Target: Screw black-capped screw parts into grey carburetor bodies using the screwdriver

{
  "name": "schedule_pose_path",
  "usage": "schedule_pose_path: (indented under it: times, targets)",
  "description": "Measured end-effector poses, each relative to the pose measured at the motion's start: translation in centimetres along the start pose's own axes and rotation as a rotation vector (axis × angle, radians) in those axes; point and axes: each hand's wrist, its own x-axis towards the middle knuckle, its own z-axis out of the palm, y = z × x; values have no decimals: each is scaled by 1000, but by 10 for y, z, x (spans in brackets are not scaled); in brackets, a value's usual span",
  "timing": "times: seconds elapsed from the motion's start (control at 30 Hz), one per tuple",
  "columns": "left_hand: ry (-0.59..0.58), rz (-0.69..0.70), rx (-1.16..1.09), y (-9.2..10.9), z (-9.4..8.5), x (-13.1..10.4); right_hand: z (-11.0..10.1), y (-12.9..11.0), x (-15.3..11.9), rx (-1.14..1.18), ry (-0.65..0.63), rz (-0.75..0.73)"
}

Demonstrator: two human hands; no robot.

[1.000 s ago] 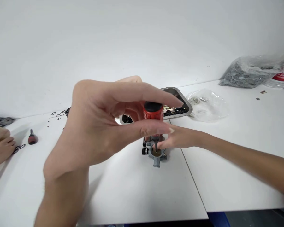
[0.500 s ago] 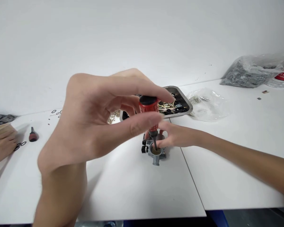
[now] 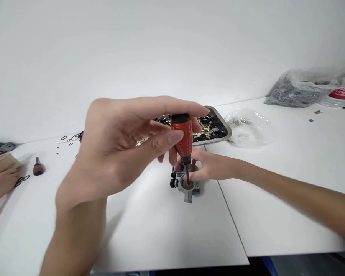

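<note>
My left hand (image 3: pixel 126 138) grips a red screwdriver (image 3: pixel 183 140) with a black cap, thumb on its side and index finger across the top. The screwdriver stands nearly upright, its tip inside the round bore of a grey metal carburetor (image 3: pixel 188 197), over a brass-coloured disc. The carburetor rests on the white table, black knobs at its left side. My right hand (image 3: pixel 204 165) is closed around the far side of the carburetor, pressing it against the table; some of its fingertips are hidden behind the screwdriver and the body.
Behind my hands stands a metal tray (image 3: pixel 226 126) of small screws and black parts. Right of it lies a clear plastic bag (image 3: pixel 250 128); a fuller bag (image 3: pixel 299 88) sits farther back. At left are a short screwdriver (image 3: pixel 38 167), rubber rings (image 3: pixel 63 137) and another person's hand (image 3: pixel 2 180).
My left thumb has shifted back along the screwdriver handle, and the fingers have closed more tightly around it. The screwdriver tip stays in the carburetor bore. My right hand keeps its hold.
</note>
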Motion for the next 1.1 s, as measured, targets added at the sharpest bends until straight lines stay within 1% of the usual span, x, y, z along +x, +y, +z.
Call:
schedule_pose_path:
  times: [0.07,0.13,0.2,0.3,0.47,0.6,0.67,0.77,0.87,1.03,1.1]
  targets:
    - [-41,-20,8,-2,5,0,0,-1,-1,-7,15,11]
    - [-51,-26,38,-4,10,-1,0,-2,-1,-11,33,11]
    - [-22,-24,87,-5,14,-3,0,-2,-1,-16,33,3]
    - [5,-11,137,-7,13,-5,0,-1,0,-14,10,-2]
    - [27,7,88,-12,10,-6,1,-3,0,20,-13,3]
    - [33,11,74,-8,12,-3,3,-6,-1,8,27,40]
    - [30,37,68,-5,14,-1,4,-7,-2,13,47,46]
    - [72,61,60,-4,15,2,3,-7,-2,33,32,35]
    - [120,51,59,-8,14,1,2,-5,-2,24,20,10]
    - [48,-17,11,-12,7,0,2,-4,-1,9,32,-8]
    - [23,-20,-8,-12,6,1,2,-5,-2,8,35,-9]
